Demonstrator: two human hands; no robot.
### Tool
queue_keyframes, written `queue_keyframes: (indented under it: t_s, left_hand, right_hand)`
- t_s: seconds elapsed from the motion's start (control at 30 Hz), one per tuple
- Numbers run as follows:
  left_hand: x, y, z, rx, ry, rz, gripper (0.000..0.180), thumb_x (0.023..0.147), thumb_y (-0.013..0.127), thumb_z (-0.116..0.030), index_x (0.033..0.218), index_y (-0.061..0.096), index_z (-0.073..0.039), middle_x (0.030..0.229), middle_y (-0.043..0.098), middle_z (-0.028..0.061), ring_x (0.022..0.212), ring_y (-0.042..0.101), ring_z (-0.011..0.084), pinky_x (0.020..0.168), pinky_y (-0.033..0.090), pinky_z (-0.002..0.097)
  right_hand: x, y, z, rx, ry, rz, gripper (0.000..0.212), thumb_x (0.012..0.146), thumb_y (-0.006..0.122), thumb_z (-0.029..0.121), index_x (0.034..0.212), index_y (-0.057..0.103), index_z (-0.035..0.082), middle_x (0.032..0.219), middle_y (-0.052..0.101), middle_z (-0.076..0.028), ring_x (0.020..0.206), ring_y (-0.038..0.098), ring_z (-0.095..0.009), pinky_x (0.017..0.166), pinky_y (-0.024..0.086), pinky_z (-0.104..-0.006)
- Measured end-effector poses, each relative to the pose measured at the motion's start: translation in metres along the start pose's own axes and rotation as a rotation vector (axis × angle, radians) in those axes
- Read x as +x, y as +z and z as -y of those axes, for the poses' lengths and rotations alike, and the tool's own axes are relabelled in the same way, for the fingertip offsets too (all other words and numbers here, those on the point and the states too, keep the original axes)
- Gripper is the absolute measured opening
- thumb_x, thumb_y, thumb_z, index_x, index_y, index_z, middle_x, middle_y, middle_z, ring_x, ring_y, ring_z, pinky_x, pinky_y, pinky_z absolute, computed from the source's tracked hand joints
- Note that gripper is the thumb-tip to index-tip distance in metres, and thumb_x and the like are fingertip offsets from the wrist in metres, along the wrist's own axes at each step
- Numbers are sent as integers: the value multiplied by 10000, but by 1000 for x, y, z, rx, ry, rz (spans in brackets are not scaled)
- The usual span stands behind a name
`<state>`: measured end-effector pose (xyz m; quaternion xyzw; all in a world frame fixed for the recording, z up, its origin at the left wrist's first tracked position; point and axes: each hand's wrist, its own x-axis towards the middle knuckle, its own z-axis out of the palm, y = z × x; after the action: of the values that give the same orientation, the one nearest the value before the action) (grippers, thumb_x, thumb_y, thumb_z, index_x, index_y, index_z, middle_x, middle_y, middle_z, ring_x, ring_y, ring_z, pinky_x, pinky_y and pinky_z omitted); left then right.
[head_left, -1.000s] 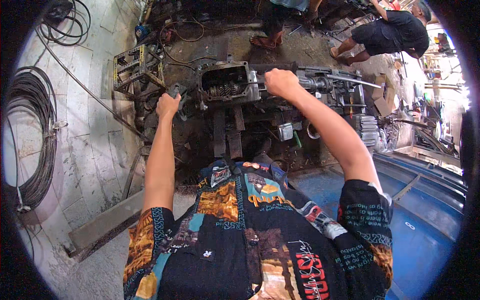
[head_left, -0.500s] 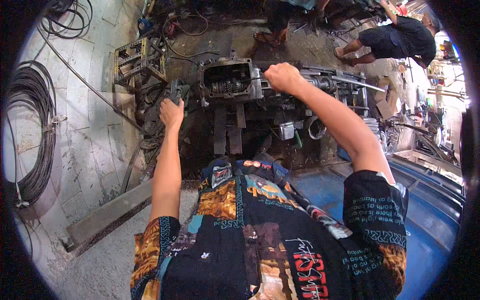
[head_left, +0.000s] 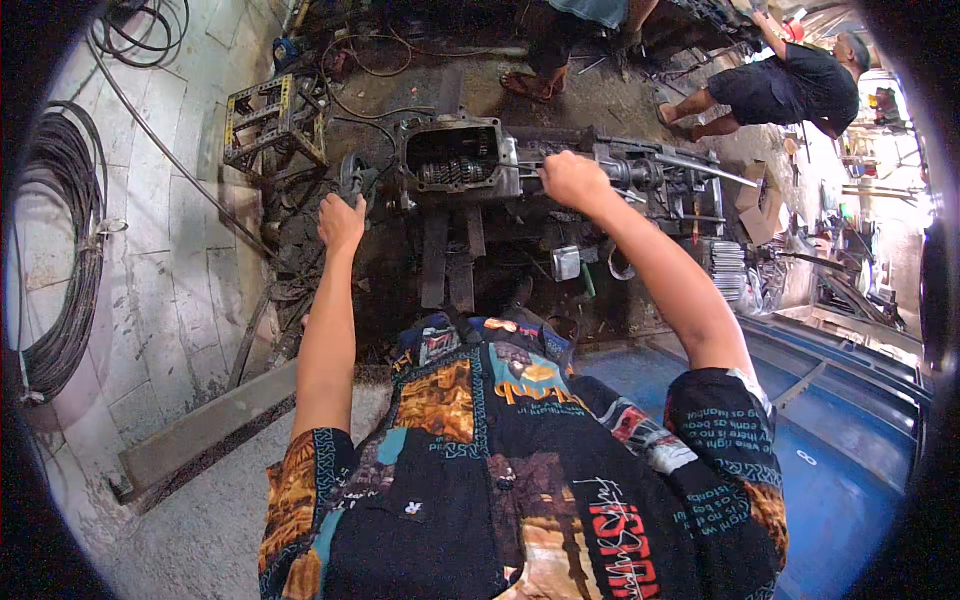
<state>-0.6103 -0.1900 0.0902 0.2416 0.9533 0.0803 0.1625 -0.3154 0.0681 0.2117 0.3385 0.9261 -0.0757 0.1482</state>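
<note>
An open metal gearbox housing (head_left: 452, 187) lies ahead of me, with a row of toothed gears (head_left: 450, 170) showing inside it. Just right of the housing, my right hand (head_left: 575, 182) is closed around a thin metal rod (head_left: 520, 168), which points left toward the housing's wall. To the left of the housing, my left hand (head_left: 341, 222) has its fingers curled beside a round dark metal part (head_left: 352, 174). What those fingers grip is hidden from view.
A yellow-and-black metal stand (head_left: 275, 125) stands far left, near coiled cable (head_left: 65, 260) on pale tiles. Shafts (head_left: 690, 165) extend right of the gearbox. A small silvery box (head_left: 566, 263) lies nearer me. Two people are beyond, one in black (head_left: 800, 85). A blue panel (head_left: 810, 480) is at right.
My right hand has shifted slightly right and a little nearer, still closed on the rod. My left hand stays almost where it was. The person at the far right appears slightly further left.
</note>
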Motion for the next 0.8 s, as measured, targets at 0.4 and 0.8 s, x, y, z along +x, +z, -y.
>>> queue_keyframes:
  t_s: [0.4, 0.8]
  left_hand:
    - [-9, 4, 5, 13, 29, -29, 591, 904, 593, -475, 1149, 500, 54, 1179, 548, 224, 1109, 558, 399, 895, 489, 509]
    - [-138, 111, -29, 20, 205, -143, 644, 898, 603, -485, 1240, 474, 45, 1198, 522, 194, 1153, 496, 378, 952, 435, 493]
  right_hand:
    - [-62, 81, 10, 637, 103, -76, 270, 879, 505, 167, 862, 649, -61, 909, 643, -321, 884, 635, -477, 817, 495, -538]
    - [-167, 88, -60, 777, 282, -183, 362, 859, 557, 111, 1194, 632, -1, 989, 661, -282, 942, 658, -394, 855, 510, -437]
